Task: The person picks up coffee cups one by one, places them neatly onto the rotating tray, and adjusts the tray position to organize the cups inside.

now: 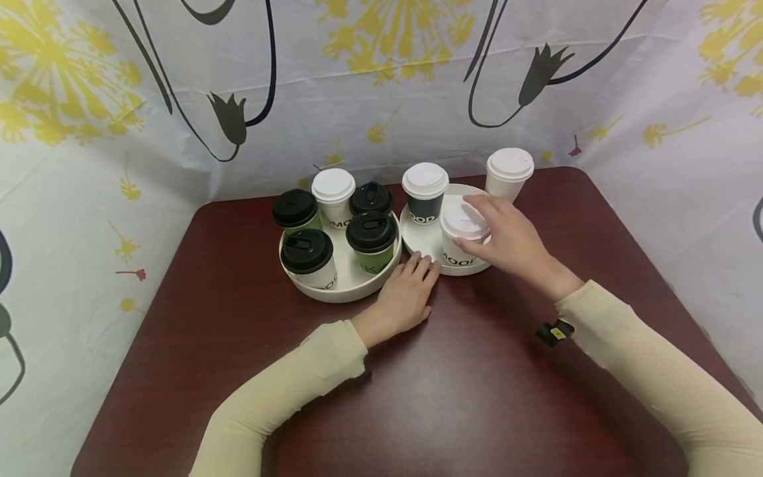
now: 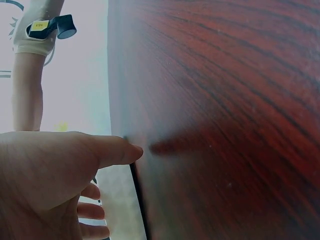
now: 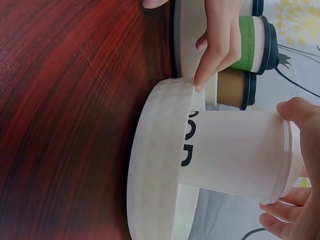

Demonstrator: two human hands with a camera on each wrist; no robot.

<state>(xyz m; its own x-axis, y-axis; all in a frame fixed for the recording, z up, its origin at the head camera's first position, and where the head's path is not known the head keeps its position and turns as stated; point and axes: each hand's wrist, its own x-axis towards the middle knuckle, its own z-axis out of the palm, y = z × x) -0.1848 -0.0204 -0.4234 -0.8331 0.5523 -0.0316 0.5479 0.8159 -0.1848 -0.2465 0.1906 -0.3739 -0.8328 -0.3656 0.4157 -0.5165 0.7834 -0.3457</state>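
Note:
My right hand [image 1: 512, 242] holds a white paper coffee cup [image 1: 454, 249] at its white lid, fingers and thumb around the lid's edge in the right wrist view. The cup stands upright inside the right round white tray [image 3: 155, 165]. With its fingers extended, my left hand [image 1: 405, 295] touches the near-left rim of that tray, where the two trays meet. A dark grey cup [image 1: 424, 211] with a white lid shares the tray. Behind my right hand is another white cup [image 1: 507, 175]; its base is hidden.
The left round white tray [image 1: 342, 295] carries several cups: a green cup [image 1: 374, 258] and a white cup [image 1: 318, 273] in front, both black-lidded, with a white-lidded cup [image 1: 334, 192] behind. A patterned curtain [image 1: 369, 112] surrounds the dark red table [image 1: 453, 397].

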